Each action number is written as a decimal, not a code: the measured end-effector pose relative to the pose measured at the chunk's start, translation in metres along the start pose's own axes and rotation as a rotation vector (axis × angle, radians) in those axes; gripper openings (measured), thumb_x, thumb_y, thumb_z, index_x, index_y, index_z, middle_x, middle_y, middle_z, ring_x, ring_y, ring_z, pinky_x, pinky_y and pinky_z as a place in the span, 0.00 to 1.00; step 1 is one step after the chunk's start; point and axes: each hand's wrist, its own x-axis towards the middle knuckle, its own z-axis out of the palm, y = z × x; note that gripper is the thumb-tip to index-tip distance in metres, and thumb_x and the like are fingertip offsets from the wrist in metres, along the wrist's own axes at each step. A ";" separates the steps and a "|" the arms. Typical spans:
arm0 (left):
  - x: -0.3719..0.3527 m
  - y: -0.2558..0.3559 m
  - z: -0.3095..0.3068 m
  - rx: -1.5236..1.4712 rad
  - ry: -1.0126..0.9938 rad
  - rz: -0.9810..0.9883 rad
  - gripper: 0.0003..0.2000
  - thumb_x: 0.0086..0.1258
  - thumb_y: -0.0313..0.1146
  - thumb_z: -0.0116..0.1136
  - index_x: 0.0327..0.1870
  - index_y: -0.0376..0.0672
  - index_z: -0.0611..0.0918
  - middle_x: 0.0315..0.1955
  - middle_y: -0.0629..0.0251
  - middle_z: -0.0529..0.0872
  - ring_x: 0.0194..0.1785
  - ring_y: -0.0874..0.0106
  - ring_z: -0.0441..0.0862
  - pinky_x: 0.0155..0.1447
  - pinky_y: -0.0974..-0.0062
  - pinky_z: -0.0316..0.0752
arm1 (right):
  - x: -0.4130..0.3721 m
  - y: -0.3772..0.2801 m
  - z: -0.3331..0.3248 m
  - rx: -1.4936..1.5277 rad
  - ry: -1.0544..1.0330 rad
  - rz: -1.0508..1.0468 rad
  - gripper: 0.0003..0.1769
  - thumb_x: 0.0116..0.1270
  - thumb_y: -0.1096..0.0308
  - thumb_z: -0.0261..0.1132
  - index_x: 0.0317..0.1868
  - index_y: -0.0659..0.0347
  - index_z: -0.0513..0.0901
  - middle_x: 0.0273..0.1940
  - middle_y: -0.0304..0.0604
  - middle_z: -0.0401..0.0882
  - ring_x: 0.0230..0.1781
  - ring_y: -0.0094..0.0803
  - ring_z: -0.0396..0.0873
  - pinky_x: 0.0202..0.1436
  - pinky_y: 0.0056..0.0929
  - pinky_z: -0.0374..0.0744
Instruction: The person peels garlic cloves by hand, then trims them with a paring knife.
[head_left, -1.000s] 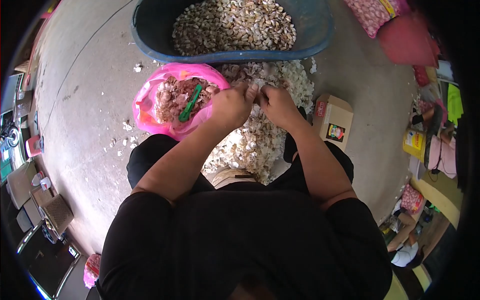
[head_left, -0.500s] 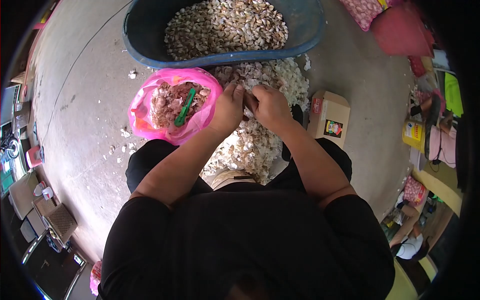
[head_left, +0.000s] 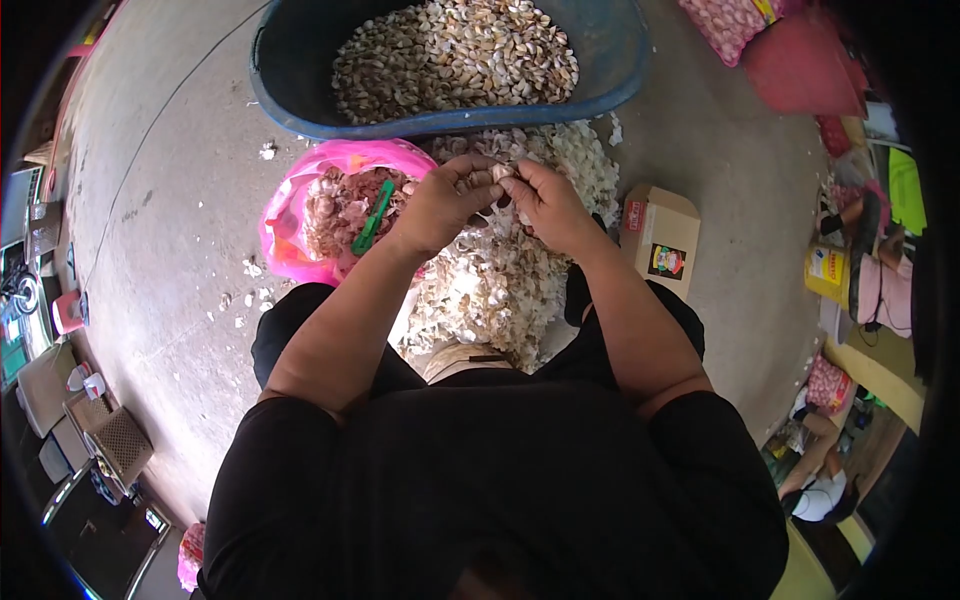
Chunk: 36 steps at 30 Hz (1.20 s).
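Note:
Small pale garlic pieces show between the fingertips of both hands. My left hand is curled around garlic beside the pink bag. Thumb and fingers of my right hand pinch garlic, close to the left fingertips. Beneath both hands lies a heap of pale papery skins. The pink bag holds garlic with reddish skins, and a green-handled tool rests on top.
A large blue tub of separated cloves stands beyond the hands. Right of the heap is a cardboard box. Farther right are a yellow container, garlic sacks and parts of other people.
Both hands have shifted slightly, and the fingers have opened out somewhat, so that pale garlic now shows between them. The left hand sits a little more to the left.

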 end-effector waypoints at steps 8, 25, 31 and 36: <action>-0.001 0.006 -0.007 0.154 -0.013 -0.020 0.12 0.60 0.33 0.57 0.43 0.40 0.77 0.27 0.71 0.78 0.28 0.82 0.74 0.31 0.84 0.72 | -0.003 -0.003 -0.001 -0.271 0.050 -0.208 0.08 0.58 0.67 0.60 0.33 0.63 0.72 0.23 0.43 0.74 0.21 0.31 0.72 0.25 0.28 0.70; 0.002 -0.004 -0.013 -0.001 -0.047 -0.105 0.11 0.59 0.35 0.58 0.35 0.35 0.77 0.26 0.67 0.79 0.27 0.79 0.75 0.30 0.83 0.72 | -0.007 -0.005 -0.011 -0.127 -0.085 -0.146 0.09 0.56 0.68 0.62 0.31 0.64 0.73 0.24 0.46 0.75 0.21 0.34 0.72 0.27 0.30 0.71; 0.006 -0.011 -0.016 0.210 -0.084 -0.188 0.11 0.64 0.33 0.51 0.42 0.35 0.74 0.27 0.68 0.77 0.28 0.78 0.75 0.30 0.82 0.71 | 0.005 0.003 -0.010 -0.092 -0.194 -0.004 0.12 0.55 0.66 0.63 0.34 0.65 0.74 0.26 0.48 0.77 0.22 0.35 0.74 0.29 0.30 0.72; 0.011 -0.011 -0.026 0.131 0.218 -0.101 0.11 0.62 0.30 0.51 0.43 0.35 0.73 0.31 0.63 0.77 0.32 0.75 0.76 0.34 0.79 0.73 | 0.012 0.011 -0.011 -0.544 -0.128 0.145 0.12 0.56 0.64 0.62 0.37 0.63 0.76 0.28 0.49 0.77 0.22 0.37 0.75 0.30 0.33 0.73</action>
